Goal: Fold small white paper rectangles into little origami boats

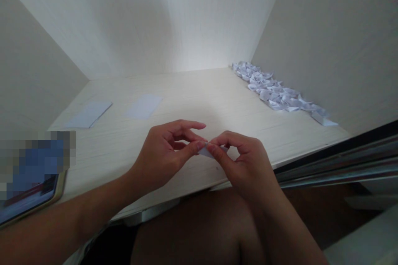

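Between my two hands is a small folded piece of white paper (206, 152), held just above the pale desk near its front edge. My left hand (169, 149) pinches its left end between thumb and a finger, with the index finger raised. On the other end, the thumb and fingers of my right hand (242, 155) are closed. The fingertips of both hands nearly touch and cover part of the paper. Beyond them to the left lie a flat sheet of white paper (144, 106) and a thin stack of white paper (88, 114).
Many folded white paper pieces (276, 93) are heaped along the right wall. A phone (40, 188), partly pixelated, stands at the left edge. Pale panels enclose the desk (192, 91) at back and sides. My legs are below its front edge.
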`<state>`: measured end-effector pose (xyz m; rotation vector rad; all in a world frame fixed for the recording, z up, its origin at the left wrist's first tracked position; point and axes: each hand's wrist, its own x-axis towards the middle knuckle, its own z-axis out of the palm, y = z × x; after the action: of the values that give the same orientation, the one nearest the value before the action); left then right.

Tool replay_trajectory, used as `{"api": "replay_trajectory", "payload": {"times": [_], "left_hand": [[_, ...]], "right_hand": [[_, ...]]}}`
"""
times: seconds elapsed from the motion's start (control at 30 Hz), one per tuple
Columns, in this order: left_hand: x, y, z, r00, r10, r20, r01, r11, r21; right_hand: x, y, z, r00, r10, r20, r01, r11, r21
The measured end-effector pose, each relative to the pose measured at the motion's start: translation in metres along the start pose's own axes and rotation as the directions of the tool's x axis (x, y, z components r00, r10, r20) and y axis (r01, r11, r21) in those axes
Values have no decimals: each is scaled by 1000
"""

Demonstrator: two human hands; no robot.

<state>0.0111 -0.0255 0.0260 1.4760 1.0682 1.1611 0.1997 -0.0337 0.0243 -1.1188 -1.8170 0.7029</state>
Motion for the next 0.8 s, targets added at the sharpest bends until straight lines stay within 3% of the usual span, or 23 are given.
{"api": "replay_trajectory", "payload": {"times": [0.13,0.33,0.5,0.8], "left_hand": [[3,-4,-1,998,-45,37,48,995,-83],[3,-5,-1,999,-22,30,25,994,-106],[6,-9,-2,989,-88,116,104,985,-135],[6,-7,0,989,-102,103,115,986,-125]], "right_hand": [[1,-1,1,999,-23,-49,22,999,-35],[2,0,3,995,-66,-69,64,997,-39],[0,1,4,996,-24,-82,20,998,-57],[-1,8,7,994,-2,-108,-2,999,-37]]}}
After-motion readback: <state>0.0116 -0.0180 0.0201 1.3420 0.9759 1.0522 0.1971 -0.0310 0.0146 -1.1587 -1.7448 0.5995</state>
